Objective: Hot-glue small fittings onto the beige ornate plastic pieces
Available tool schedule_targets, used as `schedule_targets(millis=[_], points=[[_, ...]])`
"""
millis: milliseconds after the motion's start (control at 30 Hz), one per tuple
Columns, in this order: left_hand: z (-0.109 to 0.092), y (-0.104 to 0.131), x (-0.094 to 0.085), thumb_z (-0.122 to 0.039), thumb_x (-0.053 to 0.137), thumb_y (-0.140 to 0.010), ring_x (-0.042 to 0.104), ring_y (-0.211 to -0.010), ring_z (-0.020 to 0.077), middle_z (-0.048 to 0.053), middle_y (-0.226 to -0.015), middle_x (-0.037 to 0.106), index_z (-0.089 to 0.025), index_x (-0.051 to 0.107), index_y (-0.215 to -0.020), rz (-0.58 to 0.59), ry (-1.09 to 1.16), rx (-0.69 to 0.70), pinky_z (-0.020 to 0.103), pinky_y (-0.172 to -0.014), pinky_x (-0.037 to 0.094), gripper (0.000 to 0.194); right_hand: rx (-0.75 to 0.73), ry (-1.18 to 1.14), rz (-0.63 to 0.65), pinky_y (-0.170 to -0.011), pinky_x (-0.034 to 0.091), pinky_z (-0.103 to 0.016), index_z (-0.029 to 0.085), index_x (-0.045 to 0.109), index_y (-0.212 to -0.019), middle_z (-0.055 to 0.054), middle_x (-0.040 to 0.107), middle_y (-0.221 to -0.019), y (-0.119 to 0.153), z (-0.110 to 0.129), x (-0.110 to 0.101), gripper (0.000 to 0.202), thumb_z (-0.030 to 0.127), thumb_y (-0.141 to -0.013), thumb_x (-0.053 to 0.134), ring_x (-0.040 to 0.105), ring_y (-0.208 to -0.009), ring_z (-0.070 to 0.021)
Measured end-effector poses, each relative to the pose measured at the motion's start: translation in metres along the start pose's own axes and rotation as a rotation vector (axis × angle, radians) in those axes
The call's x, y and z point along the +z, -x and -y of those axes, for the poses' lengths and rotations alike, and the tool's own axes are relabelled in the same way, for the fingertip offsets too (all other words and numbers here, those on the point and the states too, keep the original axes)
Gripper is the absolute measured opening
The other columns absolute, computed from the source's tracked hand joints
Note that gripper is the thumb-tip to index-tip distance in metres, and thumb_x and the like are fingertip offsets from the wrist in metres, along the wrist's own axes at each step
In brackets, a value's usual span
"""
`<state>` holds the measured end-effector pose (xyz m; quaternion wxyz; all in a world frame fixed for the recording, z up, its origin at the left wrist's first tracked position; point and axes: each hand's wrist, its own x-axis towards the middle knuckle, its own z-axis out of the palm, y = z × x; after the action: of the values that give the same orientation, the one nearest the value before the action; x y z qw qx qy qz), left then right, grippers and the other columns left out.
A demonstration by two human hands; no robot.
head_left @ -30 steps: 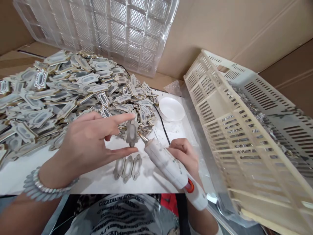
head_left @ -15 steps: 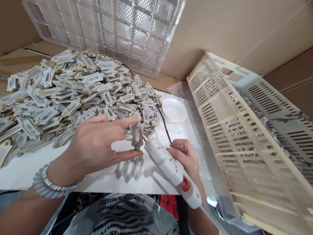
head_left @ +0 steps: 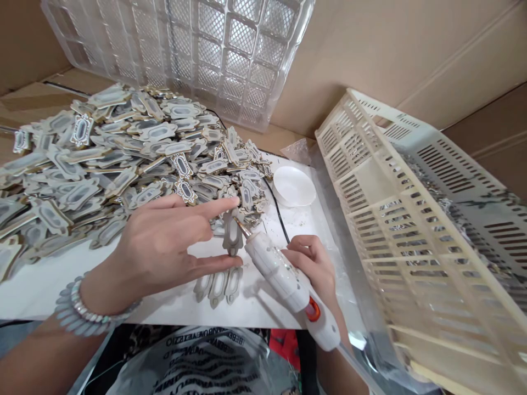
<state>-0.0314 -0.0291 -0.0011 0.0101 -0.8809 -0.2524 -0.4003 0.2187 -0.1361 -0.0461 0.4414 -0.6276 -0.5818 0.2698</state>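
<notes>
While cardboard walls [head_left: 370, 49] close off the far side, a cream slatted crate [head_left: 415, 219] fills the right of the scene, tilted, with glinting pieces showing through its slats. Leaning against the far wall stands a clear plastic tray [head_left: 197, 44] of gridded pockets. Across the left and far part of the white board [head_left: 33, 291] spreads a big heap of flat ornate pieces [head_left: 102, 148], grey-centred with gold edges. A leopard-print bag with lettering [head_left: 201, 356] lies at the near edge, below the board. Near the middle, the left hand [head_left: 164, 247], a beaded bracelet [head_left: 78, 312] on its wrist, pinches one upright ornate piece [head_left: 233, 236] between the forefinger on top and the thumb beneath, closed firmly on it just above the board. To the right, the right hand [head_left: 313, 263] is wrapped around a white glue gun [head_left: 288, 280] with an orange trigger, fingers clamped on its body; the metal nozzle touches the held piece near its upper part. A small white dish [head_left: 294, 186] sits on the board beyond the gun, just beside the crate. Three more pieces [head_left: 218, 282] lie side by side flat on the board, right under the left thumb. A thin black cord [head_left: 275, 208] runs across the board from the heap towards the right hand.
</notes>
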Motion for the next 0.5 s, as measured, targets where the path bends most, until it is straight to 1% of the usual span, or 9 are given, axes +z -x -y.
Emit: schedule_targets(millis=[100, 167, 267, 400, 500], points=[[0.0016, 0.0023, 0.0015, -0.059, 0.067, -0.094, 0.069, -0.058, 0.0124, -0.007, -0.086, 0.080, -0.030, 0.068, -0.100, 0.020, -0.002, -0.016, 0.030, -0.060, 0.055, 0.030, -0.002, -0.024, -0.032, -0.063, 0.046, -0.030, 0.027, 0.076, -0.080, -0.001, 0.063, -0.089, -0.0003, -0.0003, 0.0011, 0.005, 0.029, -0.080, 0.071, 0.060, -0.069, -0.0156], [0.0027, 0.0036, 0.0023, -0.061, 0.067, -0.093, 0.071, -0.062, 0.0129, -0.007, -0.086, 0.080, -0.030, 0.068, -0.096, 0.038, -0.006, -0.023, 0.030, -0.061, 0.055, 0.031, -0.016, -0.034, -0.053, -0.063, 0.046, -0.030, 0.027, 0.076, -0.079, -0.001, 0.063, -0.088, -0.0011, -0.0004, 0.0010, 0.006, 0.030, -0.080, 0.072, 0.059, -0.069, -0.0158], [0.0028, 0.0038, 0.0023, -0.056, 0.072, -0.091, 0.072, -0.063, 0.0123, -0.007, -0.092, 0.081, -0.029, 0.068, -0.099, 0.017, -0.003, 0.003, 0.029, -0.060, 0.054, 0.029, -0.052, -0.032, -0.035, -0.061, 0.046, -0.029, 0.027, 0.077, -0.079, -0.001, 0.063, -0.086, -0.0028, 0.0005, -0.0008, 0.005, 0.029, -0.079, 0.073, 0.059, -0.068, -0.0160], [-0.0002, 0.0024, 0.0005, -0.052, 0.074, -0.091, 0.072, -0.064, 0.0124, -0.006, -0.103, 0.082, -0.031, 0.067, -0.106, 0.000, 0.003, 0.012, 0.030, -0.059, 0.053, 0.027, -0.086, 0.003, -0.012, -0.062, 0.047, -0.030, 0.028, 0.078, -0.080, -0.002, 0.063, -0.088, -0.0040, 0.0018, -0.0026, 0.009, 0.025, -0.082, 0.070, 0.061, -0.070, -0.0162], [-0.0013, 0.0029, 0.0001, -0.051, 0.075, -0.090, 0.069, -0.059, 0.0119, -0.005, -0.106, 0.081, -0.031, 0.065, -0.107, -0.004, -0.002, 0.020, 0.031, -0.059, 0.053, 0.028, -0.086, 0.004, -0.036, -0.060, 0.047, -0.029, 0.027, 0.077, -0.079, -0.001, 0.063, -0.085, -0.0044, -0.0003, -0.0025, 0.007, 0.028, -0.082, 0.071, 0.059, -0.066, -0.0155]])
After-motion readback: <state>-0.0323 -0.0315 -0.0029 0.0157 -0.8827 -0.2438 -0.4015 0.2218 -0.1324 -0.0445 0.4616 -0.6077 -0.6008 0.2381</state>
